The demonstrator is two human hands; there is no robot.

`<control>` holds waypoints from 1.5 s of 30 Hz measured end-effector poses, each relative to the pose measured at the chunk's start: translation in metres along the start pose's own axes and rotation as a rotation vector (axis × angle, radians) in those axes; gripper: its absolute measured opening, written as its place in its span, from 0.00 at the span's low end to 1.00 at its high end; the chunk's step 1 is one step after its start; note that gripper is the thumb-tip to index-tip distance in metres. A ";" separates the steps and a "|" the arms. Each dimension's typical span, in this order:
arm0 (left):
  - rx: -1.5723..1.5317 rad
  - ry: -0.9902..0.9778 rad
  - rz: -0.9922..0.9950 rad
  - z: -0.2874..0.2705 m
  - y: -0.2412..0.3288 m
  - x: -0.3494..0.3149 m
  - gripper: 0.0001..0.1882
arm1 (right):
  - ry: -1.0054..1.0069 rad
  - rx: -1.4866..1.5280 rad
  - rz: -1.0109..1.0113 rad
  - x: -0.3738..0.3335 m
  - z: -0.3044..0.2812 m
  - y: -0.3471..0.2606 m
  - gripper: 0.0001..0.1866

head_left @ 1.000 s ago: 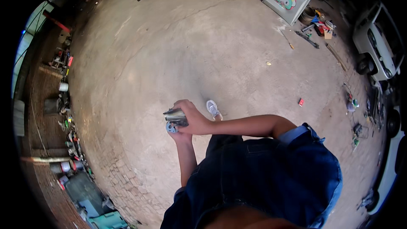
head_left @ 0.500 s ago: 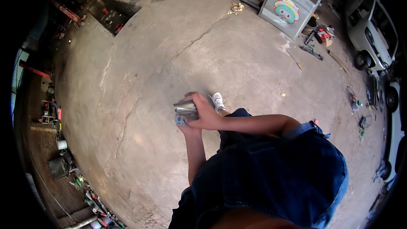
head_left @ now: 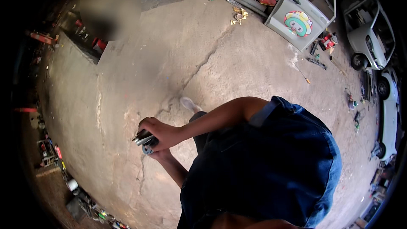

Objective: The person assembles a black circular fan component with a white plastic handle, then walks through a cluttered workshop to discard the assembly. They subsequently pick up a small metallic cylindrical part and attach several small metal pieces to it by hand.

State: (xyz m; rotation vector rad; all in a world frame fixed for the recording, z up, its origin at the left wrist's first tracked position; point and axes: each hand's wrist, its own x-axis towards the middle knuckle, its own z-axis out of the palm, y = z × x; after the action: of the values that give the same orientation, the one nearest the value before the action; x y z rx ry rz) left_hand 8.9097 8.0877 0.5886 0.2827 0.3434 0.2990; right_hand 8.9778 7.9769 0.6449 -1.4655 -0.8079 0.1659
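Note:
In front of me, a silver metal part (head_left: 144, 139) with a rounded body and a dark side is held between my hands. At its near end shows a small blue-grey plate (head_left: 147, 149) with a hole in it. My right hand (head_left: 159, 131) wraps over the top of the part, fingers curled round its far side. From underneath, my left hand (head_left: 160, 154) supports the end with the plate; most of its fingers are hidden behind the part and the right hand. I cannot make out the part's exact kind.
Cracked concrete floor (head_left: 144, 72) surrounds me. A grey car door (head_left: 285, 24) with a cartoon sticker stands at the back right, near scattered tools and scrap. Car bodies (head_left: 372, 38) line the right. A rectangular pit (head_left: 80, 47) lies far left; clutter (head_left: 91, 205) runs along the lower left.
Both hands have moved left and nearer in the picture, carrying the metal part with them. My body has turned, and a foot has shifted left, now blurred.

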 end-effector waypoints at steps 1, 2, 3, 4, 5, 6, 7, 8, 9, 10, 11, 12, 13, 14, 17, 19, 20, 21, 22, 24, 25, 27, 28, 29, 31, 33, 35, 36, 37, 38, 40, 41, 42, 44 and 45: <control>-0.024 -0.001 -0.026 -0.002 -0.002 0.036 0.26 | 0.025 -0.010 -0.014 0.030 -0.011 0.024 0.29; -0.035 -0.005 -0.048 -0.005 0.005 0.072 0.26 | 0.048 0.000 -0.035 0.061 -0.011 0.042 0.28; -0.049 -0.005 -0.039 -0.008 0.025 0.108 0.26 | 0.015 -0.031 -0.009 0.098 -0.007 0.053 0.28; -0.063 -0.021 -0.025 0.001 0.046 0.143 0.26 | 0.071 -0.018 -0.076 0.134 -0.005 0.063 0.28; -0.077 -0.019 -0.044 0.008 0.049 0.182 0.25 | 0.034 -0.062 -0.043 0.163 -0.015 0.080 0.30; -0.083 -0.008 -0.029 0.029 0.059 0.213 0.25 | 0.026 -0.052 -0.049 0.202 -0.023 0.082 0.30; -0.070 -0.003 -0.056 0.054 0.042 0.246 0.22 | 0.041 -0.145 -0.034 0.226 -0.046 0.095 0.30; -0.047 0.001 -0.066 0.085 0.034 0.276 0.19 | 0.100 -0.142 -0.018 0.254 -0.066 0.098 0.30; 0.064 -0.057 -0.047 0.105 0.029 0.309 0.19 | 0.093 -0.163 0.012 0.284 -0.085 0.104 0.31; 0.196 -0.102 -0.019 0.121 0.035 0.339 0.20 | 0.087 -0.236 0.056 0.316 -0.096 0.104 0.31; 0.061 -0.087 -0.073 0.131 0.038 0.370 0.20 | 0.100 -0.194 0.078 0.345 -0.103 0.119 0.30; -0.076 -0.087 -0.128 0.137 0.037 0.402 0.20 | 0.126 -0.252 0.055 0.372 -0.113 0.127 0.30; -0.077 -0.074 -0.145 0.151 0.033 0.435 0.20 | 0.131 -0.217 0.109 0.398 -0.126 0.138 0.30; -0.080 -0.064 -0.173 0.168 0.029 0.469 0.20 | 0.160 -0.224 0.138 0.425 -0.140 0.153 0.31; -0.146 -0.030 -0.262 0.202 0.019 0.576 0.19 | 0.230 -0.208 0.130 0.509 -0.184 0.201 0.31; -0.162 -0.027 -0.327 0.212 0.019 0.650 0.19 | 0.238 -0.236 0.120 0.569 -0.209 0.238 0.31; -0.177 -0.029 -0.346 0.220 0.019 0.689 0.18 | 0.229 -0.249 0.106 0.604 -0.224 0.256 0.31; -0.096 0.018 -0.299 0.241 0.017 0.731 0.17 | 0.242 -0.215 0.112 0.642 -0.244 0.273 0.31; -0.078 0.108 -0.236 0.259 0.014 0.757 0.17 | 0.220 -0.225 0.125 0.667 -0.257 0.292 0.32; -0.046 0.203 -0.083 0.318 0.015 0.827 0.16 | 0.163 -0.239 0.045 0.742 -0.284 0.310 0.32; 0.030 0.139 -0.081 0.352 0.016 0.854 0.16 | 0.166 -0.244 0.056 0.774 -0.298 0.324 0.32; 0.023 -0.143 -0.070 0.334 0.046 0.911 0.18 | 0.129 -0.145 0.070 0.844 -0.315 0.325 0.33; -0.073 -0.030 -0.102 0.353 0.051 0.932 0.18 | 0.120 -0.112 0.084 0.875 -0.319 0.331 0.34; -0.031 0.002 -0.030 0.374 0.057 0.957 0.18 | 0.092 -0.134 0.016 0.907 -0.324 0.340 0.35; -0.106 -0.016 0.007 0.400 0.070 1.012 0.19 | 0.035 -0.082 0.067 0.967 -0.336 0.353 0.36; -0.094 0.023 0.063 0.418 0.081 1.064 0.19 | -0.014 -0.061 0.073 1.023 -0.347 0.375 0.36; 0.127 0.104 0.146 0.432 0.092 1.126 0.20 | -0.015 -0.069 0.015 1.082 -0.356 0.408 0.37; 0.272 0.142 0.186 0.424 0.102 1.159 0.20 | 0.004 -0.065 -0.008 1.109 -0.355 0.430 0.38; 0.175 0.042 0.158 0.402 0.120 1.191 0.20 | -0.060 -0.043 0.019 1.143 -0.360 0.436 0.39; 0.065 -0.053 0.108 0.390 0.134 1.215 0.20 | -0.047 -0.041 0.079 1.176 -0.365 0.444 0.39; 0.577 0.177 0.288 0.454 0.138 1.279 0.22 | -0.049 -0.052 0.097 1.235 -0.371 0.466 0.37; 0.527 0.144 0.261 0.476 0.145 1.300 0.22 | -0.092 -0.039 0.127 1.269 -0.382 0.467 0.37; 0.484 0.095 0.238 0.502 0.149 1.327 0.23 | -0.123 -0.027 0.144 1.308 -0.399 0.469 0.37; 0.422 0.134 0.204 0.541 0.158 1.379 0.21 | -0.100 0.039 0.175 1.363 -0.419 0.468 0.35; 0.547 0.133 0.258 0.552 0.162 1.407 0.21 | -0.102 0.016 0.155 1.394 -0.427 0.479 0.35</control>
State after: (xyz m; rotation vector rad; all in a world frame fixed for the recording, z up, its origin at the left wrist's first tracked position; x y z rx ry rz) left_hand 10.3393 8.5829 0.7366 0.8517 0.5199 0.4771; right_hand 10.4198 8.4839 0.7801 -1.5142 -0.7727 0.3660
